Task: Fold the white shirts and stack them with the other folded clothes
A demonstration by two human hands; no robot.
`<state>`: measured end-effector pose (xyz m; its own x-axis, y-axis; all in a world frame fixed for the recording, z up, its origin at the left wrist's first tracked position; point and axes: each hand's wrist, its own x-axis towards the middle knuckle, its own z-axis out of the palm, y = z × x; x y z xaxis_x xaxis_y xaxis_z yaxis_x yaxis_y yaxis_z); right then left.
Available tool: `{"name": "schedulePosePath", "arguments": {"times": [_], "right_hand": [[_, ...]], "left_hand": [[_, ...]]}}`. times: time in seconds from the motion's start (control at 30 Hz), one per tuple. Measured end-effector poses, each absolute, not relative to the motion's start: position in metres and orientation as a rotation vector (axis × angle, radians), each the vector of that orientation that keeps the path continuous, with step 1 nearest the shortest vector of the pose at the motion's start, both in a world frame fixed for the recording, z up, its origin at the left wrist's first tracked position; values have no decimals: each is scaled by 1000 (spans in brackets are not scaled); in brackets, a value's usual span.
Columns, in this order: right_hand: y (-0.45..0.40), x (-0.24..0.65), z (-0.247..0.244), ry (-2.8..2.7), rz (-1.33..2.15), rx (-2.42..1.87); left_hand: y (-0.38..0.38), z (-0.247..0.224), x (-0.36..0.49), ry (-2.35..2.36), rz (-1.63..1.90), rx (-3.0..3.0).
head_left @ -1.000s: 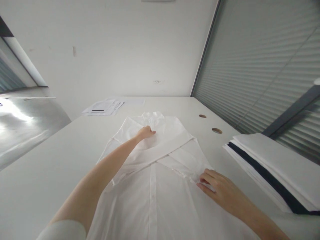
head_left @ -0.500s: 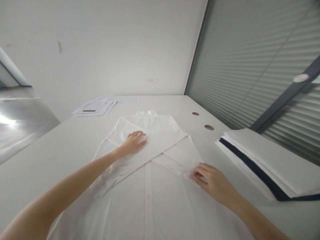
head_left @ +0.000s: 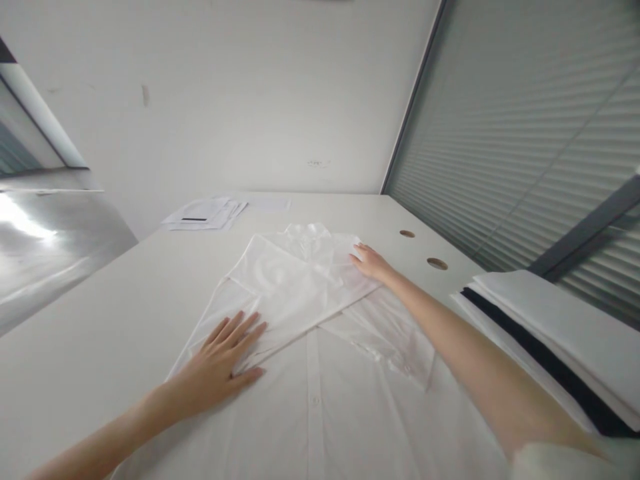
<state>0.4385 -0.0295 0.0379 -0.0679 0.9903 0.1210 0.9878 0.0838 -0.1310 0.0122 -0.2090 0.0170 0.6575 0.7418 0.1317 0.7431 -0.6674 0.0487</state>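
Observation:
A white button-up shirt (head_left: 285, 407) lies front up on the white table, its collar pointing away from me and its sleeves folded crosswise over the chest. My left hand (head_left: 223, 360) rests flat on the left part of the shirt, fingers spread over the folded sleeve. Reaching farther out, my right hand (head_left: 369, 260) touches the shirt's right shoulder near the collar, its fingers stretched out. Neither hand grips the cloth. The right sleeve's cuff lies creased below my right forearm.
On the right is a stack of folded white and dark cloth (head_left: 555, 340). Loose papers (head_left: 205, 213) lie at the far left of the table (head_left: 150, 287). Two round holes (head_left: 437, 264) pierce the tabletop near the window blinds (head_left: 490, 133). A shiny silvery surface (head_left: 50, 247) stands at left.
My left hand has moved back toward me, from the upper chest to the lower left sleeve. My right hand has left the right cuff and moved up to the shoulder. The view has shifted slightly.

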Motion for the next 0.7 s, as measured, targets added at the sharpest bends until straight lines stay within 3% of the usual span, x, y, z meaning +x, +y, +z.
{"name": "schedulePosePath", "arguments": {"times": [0.3,0.7], "right_hand": [[21,431,8,-2092,120,-2238],[37,437,4,-1985,146,-2316]], "left_hand": [[-225,16,11,-1350,-304,-2738],[-238,15,6,-1412,-322,-2679]]}}
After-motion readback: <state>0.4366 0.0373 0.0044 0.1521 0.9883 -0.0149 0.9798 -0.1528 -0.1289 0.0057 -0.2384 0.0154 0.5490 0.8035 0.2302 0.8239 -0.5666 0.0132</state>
